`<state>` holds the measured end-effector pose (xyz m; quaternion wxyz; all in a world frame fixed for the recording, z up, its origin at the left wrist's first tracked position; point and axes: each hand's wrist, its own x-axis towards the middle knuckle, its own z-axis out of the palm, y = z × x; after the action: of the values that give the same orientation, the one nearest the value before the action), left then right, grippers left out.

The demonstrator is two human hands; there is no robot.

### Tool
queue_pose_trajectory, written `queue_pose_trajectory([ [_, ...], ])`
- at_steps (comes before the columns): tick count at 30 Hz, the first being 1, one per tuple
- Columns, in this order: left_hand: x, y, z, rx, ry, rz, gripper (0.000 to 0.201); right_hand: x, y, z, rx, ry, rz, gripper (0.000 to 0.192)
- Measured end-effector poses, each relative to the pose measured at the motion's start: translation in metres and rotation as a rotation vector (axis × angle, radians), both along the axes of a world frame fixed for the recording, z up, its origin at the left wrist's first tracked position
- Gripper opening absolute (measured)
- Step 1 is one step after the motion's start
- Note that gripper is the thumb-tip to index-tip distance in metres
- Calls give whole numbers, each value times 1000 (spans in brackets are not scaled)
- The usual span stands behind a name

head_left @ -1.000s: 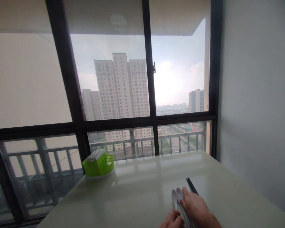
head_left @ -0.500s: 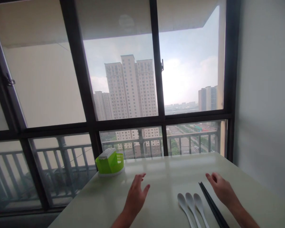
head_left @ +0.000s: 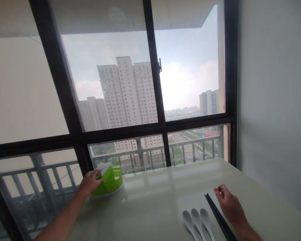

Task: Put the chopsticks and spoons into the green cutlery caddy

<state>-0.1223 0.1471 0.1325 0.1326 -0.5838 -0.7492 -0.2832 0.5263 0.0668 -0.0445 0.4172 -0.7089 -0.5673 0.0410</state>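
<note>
At the left back of the table stands a green plastic utensil holder (head_left: 109, 183) with a white slotted top and a pale base. My left hand (head_left: 90, 183) is on its left side, thumb in front and fingers at the upper edge, closed on it; the far fingertips are partly hidden. My right hand (head_left: 229, 204) hovers over the right part of the table with curled fingers and nothing visible in them. Just left of it lies a bundle of black chopsticks (head_left: 218, 214). Three white spoons (head_left: 197, 219) lie side by side, left of the chopsticks, bowls pointing away from me.
The pale glossy table (head_left: 150, 201) reaches to a large window with a dark frame (head_left: 122, 132). A plain wall (head_left: 273, 100) rises on the right. Outside are a railing and tall buildings.
My left hand has moved left and forward from over the table onto the green utensil holder. My right hand stays near the chopsticks, fingers still curled. The view has swung slightly right.
</note>
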Motion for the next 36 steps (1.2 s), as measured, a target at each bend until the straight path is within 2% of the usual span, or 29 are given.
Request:
queue_pose_trajectory([
  [3,18,14,-15,-35,51,-68,55,-1,0,0,5,-2,2,35],
  [6,55,19,-28,-49,96,-158,57,-5,0,1,0,-11,23,34],
  [10,131,9,-40,-28,158,-323,57,-9,1,1,-21,-39,53,31],
  [14,212,-11,-44,92,232,-468,55,-7,1,-3,-26,-58,88,29],
  [19,282,-27,-48,157,192,-554,50,-6,4,-8,-30,-62,94,29],
  [26,341,-29,-53,152,112,-663,57,-9,8,-10,-16,-51,118,27],
  [36,387,-31,-54,78,67,-698,64,-9,10,-16,-42,-70,133,24],
])
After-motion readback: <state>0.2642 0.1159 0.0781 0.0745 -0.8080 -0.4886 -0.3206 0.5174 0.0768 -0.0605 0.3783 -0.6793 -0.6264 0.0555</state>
